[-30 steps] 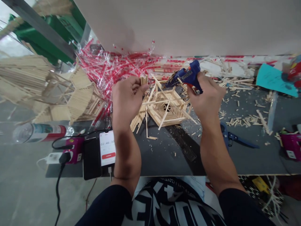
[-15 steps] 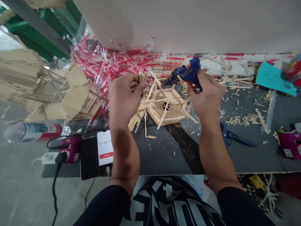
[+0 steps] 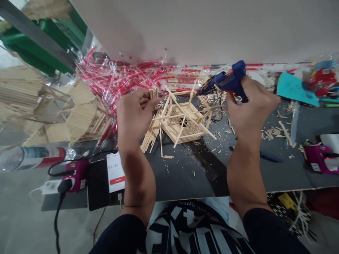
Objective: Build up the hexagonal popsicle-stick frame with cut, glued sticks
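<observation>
My left hand [image 3: 135,114] is closed on a small bundle of short wooden sticks [image 3: 153,93], held just left of a hexagonal stick frame [image 3: 182,121] that lies on the dark board [image 3: 182,173]. My right hand [image 3: 250,107] grips a blue glue gun [image 3: 227,80] by its handle. The gun's nozzle points left and hovers above the frame's far right corner. Loose long sticks [image 3: 150,132] lie fanned out at the frame's left side.
A heap of red and clear plastic wrappers [image 3: 119,76] lies behind the frame. Finished stick panels [image 3: 79,114] stand at left. A phone with a timer [image 3: 115,172], a purple charger [image 3: 75,174] and a bottle [image 3: 34,157] sit near left; blue pliers [image 3: 267,157] and stick offcuts lie at right.
My right hand has drawn the glue gun to the right, off the frame's middle. My left hand keeps its stick bundle. The camera view shifted slightly.
</observation>
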A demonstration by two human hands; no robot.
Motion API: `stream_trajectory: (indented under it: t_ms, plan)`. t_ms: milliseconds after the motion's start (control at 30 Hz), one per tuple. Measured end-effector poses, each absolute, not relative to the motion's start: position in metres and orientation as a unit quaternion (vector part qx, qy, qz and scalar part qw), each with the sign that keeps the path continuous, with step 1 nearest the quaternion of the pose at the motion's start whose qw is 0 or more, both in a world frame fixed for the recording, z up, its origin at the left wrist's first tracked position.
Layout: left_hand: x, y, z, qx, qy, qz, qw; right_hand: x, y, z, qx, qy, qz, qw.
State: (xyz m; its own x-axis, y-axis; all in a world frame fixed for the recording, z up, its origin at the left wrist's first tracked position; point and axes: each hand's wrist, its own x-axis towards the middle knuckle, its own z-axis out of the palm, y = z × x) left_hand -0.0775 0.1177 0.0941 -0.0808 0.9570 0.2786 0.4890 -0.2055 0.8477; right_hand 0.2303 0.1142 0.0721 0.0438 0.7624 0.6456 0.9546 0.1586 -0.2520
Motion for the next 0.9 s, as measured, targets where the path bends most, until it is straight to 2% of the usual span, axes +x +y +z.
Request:
stream_trajectory:
  t_ms: [300,733,900]
  plan:
    - [-0.073,0.116,0.099,0.63,0.583,0.446,0.254,0.23,0.122,0.061,-0.63,-0.691,-0.087,0.344]
    - [-0.073,0.118,0.096,0.636,0.585,0.442,0.242,0.228,0.124,0.062,-0.642,-0.686,-0.078,0.332]
    - [-0.073,0.118,0.093,0.639,0.565,0.444,0.275,0.228,0.124,0.064,-0.635,-0.678,-0.1,0.356]
